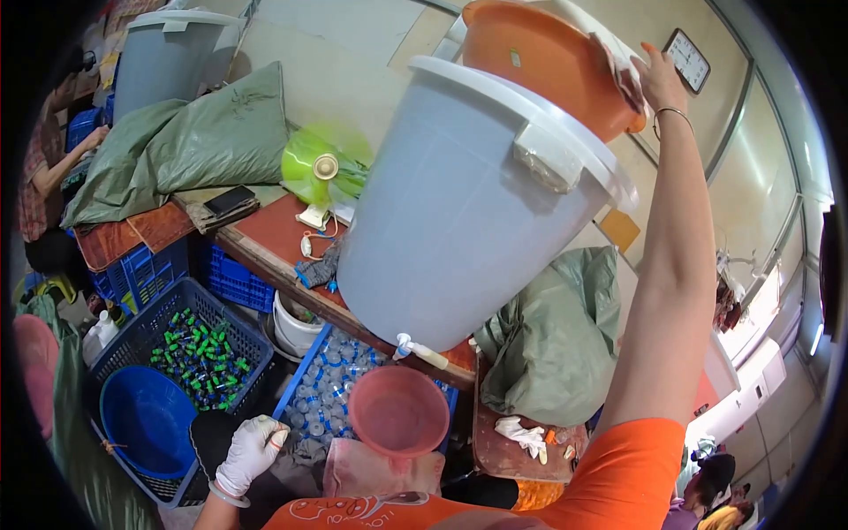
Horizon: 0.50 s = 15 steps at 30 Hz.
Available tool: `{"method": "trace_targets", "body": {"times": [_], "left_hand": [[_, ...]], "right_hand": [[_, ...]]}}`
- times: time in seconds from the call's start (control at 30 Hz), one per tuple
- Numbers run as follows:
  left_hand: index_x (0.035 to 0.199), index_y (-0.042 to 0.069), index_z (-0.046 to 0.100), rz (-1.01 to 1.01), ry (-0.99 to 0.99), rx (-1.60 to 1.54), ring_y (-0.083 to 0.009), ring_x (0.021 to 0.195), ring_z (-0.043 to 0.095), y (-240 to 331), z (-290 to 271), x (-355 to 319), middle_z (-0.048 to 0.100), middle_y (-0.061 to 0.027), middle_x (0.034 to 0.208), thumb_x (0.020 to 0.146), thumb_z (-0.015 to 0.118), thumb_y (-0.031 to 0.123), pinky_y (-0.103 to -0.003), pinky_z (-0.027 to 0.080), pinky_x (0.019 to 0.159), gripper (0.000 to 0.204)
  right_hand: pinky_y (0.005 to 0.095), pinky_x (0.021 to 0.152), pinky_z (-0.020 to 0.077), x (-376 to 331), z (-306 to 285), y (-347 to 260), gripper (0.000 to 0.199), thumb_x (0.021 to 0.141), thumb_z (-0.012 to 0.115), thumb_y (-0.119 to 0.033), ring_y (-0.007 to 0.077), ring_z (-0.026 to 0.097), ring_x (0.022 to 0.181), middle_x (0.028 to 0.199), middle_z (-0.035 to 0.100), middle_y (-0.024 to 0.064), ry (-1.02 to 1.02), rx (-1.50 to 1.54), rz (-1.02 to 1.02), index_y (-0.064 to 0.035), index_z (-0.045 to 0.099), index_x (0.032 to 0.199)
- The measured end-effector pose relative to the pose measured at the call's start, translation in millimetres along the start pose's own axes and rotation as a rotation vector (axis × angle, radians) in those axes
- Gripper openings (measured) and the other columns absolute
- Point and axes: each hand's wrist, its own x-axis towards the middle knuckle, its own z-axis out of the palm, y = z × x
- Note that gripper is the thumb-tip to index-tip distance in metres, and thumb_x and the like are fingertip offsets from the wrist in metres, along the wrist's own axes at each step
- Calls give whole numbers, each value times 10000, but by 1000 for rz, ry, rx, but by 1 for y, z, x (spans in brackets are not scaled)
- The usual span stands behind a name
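High on the right, my bare right hand (662, 81), with a bracelet at the wrist, is closed at the edge of a white cloth (623, 66) draped over an orange basin (539, 71). The basin rests on top of a tall grey plastic barrel (468, 212), which has a white tap (415, 350) near its base. A pink bowl (399, 411) sits below the tap. At the lower left, my left hand (247, 455) wears a white glove. Its fingers are curled, and whatever they hold is hidden.
A dark crate (256, 331) holds green-capped small bottles (199, 358) and a blue basin (148, 420). Clear bottles (322, 389) fill a blue crate. A green fan (325, 166), phone (230, 201) and stuffed green sacks (556, 336) flank the barrel. Another person (53, 168) sits far left.
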Motion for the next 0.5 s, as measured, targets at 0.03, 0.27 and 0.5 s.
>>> {"method": "trace_targets", "body": {"times": [0.03,0.27,0.5], "left_hand": [[840,41,645,-11,11,-20,-305,800,599,-1,-1,-1,618,-122,825,817,605,104,-365,473,720,78],[865,41,631,78,-32,-104,-324,794,580,2,11,25,597,-126,826,820,592,111,-391,462,716,92],[915,21,620,107,-260,-231,-295,835,595,33,41,48,618,-126,884,860,570,93,-350,468,756,104]], "right_hand": [[413,878,453,-4,-3,-5,371,916,485,-359,342,560,1044,1150,580,124,-8,-3,33,-133,553,1202],[307,675,488,-96,-31,12,306,949,482,-257,175,625,750,849,638,95,327,256,-161,-81,539,1194],[316,741,468,-339,-83,62,264,919,541,-257,206,621,808,842,646,136,-461,432,244,-40,638,1034]]}}
